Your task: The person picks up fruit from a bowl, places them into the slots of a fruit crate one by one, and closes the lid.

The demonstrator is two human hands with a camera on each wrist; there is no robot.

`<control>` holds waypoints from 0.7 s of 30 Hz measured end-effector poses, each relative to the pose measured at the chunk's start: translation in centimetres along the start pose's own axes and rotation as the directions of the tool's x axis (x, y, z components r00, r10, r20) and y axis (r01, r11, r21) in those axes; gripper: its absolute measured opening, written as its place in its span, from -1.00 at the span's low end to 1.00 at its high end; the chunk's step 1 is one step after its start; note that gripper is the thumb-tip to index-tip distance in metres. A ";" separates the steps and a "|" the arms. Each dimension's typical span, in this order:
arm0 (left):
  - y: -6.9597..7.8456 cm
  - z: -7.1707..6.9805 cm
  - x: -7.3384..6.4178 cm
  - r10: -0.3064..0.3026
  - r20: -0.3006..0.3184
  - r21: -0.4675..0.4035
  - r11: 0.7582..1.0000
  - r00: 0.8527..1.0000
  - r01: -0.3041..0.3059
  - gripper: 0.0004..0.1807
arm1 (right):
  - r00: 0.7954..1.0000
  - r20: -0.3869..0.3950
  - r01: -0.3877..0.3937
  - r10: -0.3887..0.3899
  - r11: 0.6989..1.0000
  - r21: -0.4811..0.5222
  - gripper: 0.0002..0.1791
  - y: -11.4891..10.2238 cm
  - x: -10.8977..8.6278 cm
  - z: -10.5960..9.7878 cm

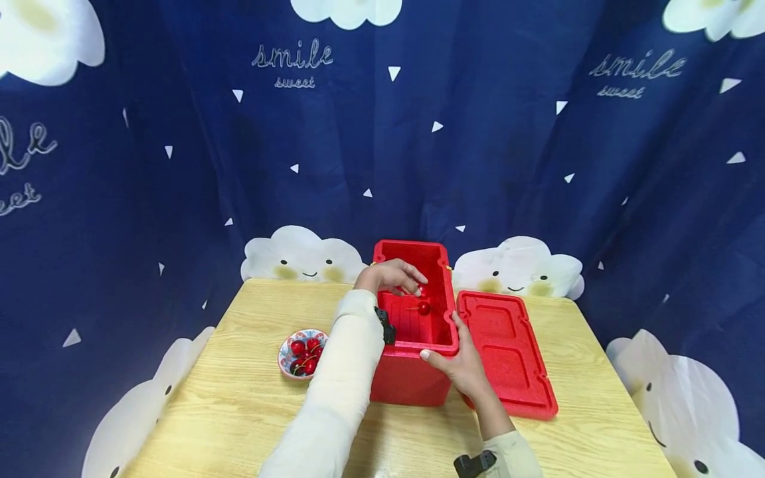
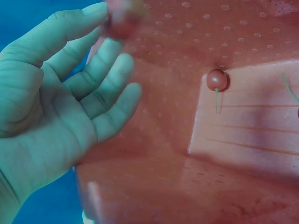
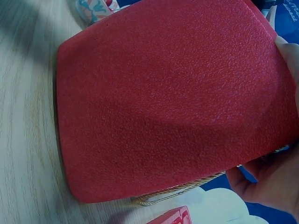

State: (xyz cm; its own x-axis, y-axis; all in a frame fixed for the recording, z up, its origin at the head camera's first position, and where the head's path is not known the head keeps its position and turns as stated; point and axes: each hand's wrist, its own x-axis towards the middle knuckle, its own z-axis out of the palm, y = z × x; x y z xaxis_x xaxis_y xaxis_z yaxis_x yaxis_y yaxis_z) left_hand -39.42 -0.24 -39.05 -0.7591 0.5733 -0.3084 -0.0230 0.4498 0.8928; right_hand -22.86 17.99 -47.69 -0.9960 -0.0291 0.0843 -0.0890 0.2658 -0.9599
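Note:
My left hand [image 1: 394, 275] reaches over the open red box [image 1: 415, 348], its fingers loosely spread. In the left wrist view a motion-blurred cherry [image 2: 125, 19] shows just past the tips of the thumb and index finger. Inside the box one cherry [image 2: 217, 80] with a green stem lies on the floor, and part of another stemmed cherry shows at that view's right edge. My right hand [image 1: 463, 362] grips the box's near right corner, thumb on the front rim and fingers along the outer side.
Left of the box a patterned bowl [image 1: 284, 369] holds several cherries. A red lid [image 1: 508, 355] lies on the wooden table [image 1: 251, 398] at the right, close against the box. A dark blue curtain [image 1: 382, 133] with clouds hangs behind the table.

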 end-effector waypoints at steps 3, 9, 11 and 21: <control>0.3 -0.2 -0.5 0.006 -0.022 0.032 0.999 1.000 -0.005 -0.57 | 1.000 0.001 0.003 -0.003 1.000 0.002 0.15 0.0 -0.1 0.2; 1.7 -0.5 -1.8 0.078 -0.041 0.076 0.994 0.996 -0.074 -0.49 | 1.000 0.001 -0.014 0.014 1.000 0.000 0.15 -0.1 -0.3 0.3; 2.3 -0.8 -2.3 0.101 -0.060 0.089 0.991 0.993 -0.096 -0.49 | 1.000 -0.001 -0.013 0.013 1.000 -0.009 0.14 -0.3 -0.3 0.3; 3.8 -0.8 -5.6 0.240 -0.123 0.221 0.953 0.963 -0.209 -0.56 | 1.000 0.004 -0.007 0.007 1.000 -0.012 0.10 -3.5 -1.4 0.3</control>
State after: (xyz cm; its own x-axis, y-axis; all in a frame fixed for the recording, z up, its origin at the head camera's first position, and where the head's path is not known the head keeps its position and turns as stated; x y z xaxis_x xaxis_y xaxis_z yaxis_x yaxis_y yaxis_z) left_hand -35.78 -2.23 -33.65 -0.8166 0.5757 -0.0424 0.2806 0.4600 0.8424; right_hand -21.15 16.83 -44.49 -0.9966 -0.0307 0.0767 -0.0822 0.2777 -0.9571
